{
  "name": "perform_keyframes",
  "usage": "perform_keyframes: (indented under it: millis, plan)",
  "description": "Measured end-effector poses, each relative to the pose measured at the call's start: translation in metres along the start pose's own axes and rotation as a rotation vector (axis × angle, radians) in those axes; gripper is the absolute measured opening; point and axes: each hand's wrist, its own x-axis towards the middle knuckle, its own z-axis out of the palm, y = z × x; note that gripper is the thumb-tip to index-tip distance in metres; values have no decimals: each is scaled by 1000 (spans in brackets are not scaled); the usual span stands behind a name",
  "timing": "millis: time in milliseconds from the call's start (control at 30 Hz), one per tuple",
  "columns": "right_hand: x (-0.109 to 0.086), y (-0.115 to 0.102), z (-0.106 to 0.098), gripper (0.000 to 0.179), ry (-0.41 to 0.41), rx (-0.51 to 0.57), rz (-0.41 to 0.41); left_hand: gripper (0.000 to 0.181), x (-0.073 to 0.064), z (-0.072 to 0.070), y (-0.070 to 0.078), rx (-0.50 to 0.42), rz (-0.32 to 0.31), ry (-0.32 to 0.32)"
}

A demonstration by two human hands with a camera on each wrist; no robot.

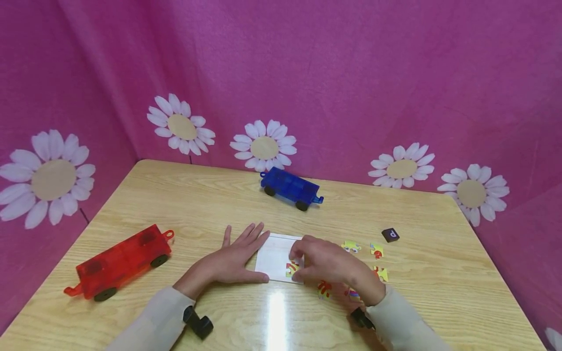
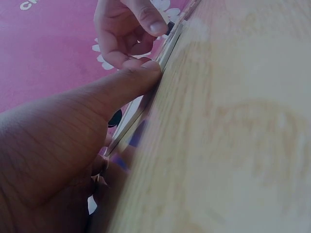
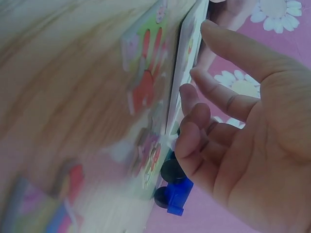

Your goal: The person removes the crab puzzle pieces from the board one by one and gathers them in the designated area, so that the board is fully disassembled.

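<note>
A white square board point(image 1: 275, 256) lies on the table between the hands. My left hand point(image 1: 237, 254) is spread along its left side, fingers fairly straight; its thumb meets the board's edge in the left wrist view. One yellow and red jigsaw piece point(image 1: 291, 269) sits on the board, beside the fingertips of my right hand point(image 1: 327, 263). That hand hovers over the board's right part. In the right wrist view its fingers point(image 3: 228, 99) are loosely bent, with thumb and forefinger apart and nothing between them.
Several loose jigsaw pieces point(image 1: 351, 246) lie right of the board, some partly hidden by the right arm. A small black block point(image 1: 390, 235) is beyond them. A blue toy wagon point(image 1: 291, 187) stands at the back, a red one point(image 1: 122, 262) at the left. A pink curtain point(image 1: 333, 87) hangs behind.
</note>
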Motion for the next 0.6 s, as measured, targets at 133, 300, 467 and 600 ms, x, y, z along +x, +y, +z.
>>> perform_keyframes:
  millis: [133,300,467,600]
  plan:
    - [1,-1,3,33,-3,-32,18,106,0,0,0,-5,8,3]
    - [1,-3,5,32,6,-54,18,106,0,0,0,0,9,4]
    - [1,-3,5,32,5,-51,25,106,0,0,0,-1,8,4]
    - [2,-3,5,32,3,-47,34,106,0,1,-1,2,6,3]
